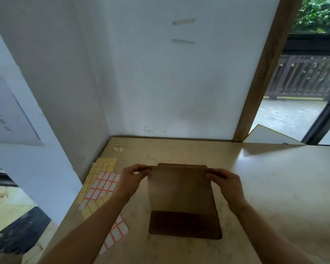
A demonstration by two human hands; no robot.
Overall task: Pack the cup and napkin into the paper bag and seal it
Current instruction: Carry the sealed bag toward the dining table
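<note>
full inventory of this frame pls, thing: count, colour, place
paper bag: 1, brown, table centre, top edge held at both corners
label sheets: several, yellow and white with red grid, table left, overlapping
tape roll: 1, whitish, far left table corner
board: 1, white with yellow edge, behind the table, right
table: 1, beige
left hand: 1, pinches bag's top left corner
right hand: 1, pinches bag's top right corner

Label sheets [101, 185] lie overlapped at the table's [274, 187] left edge, a tape roll [118, 148] near the corner.
</note>
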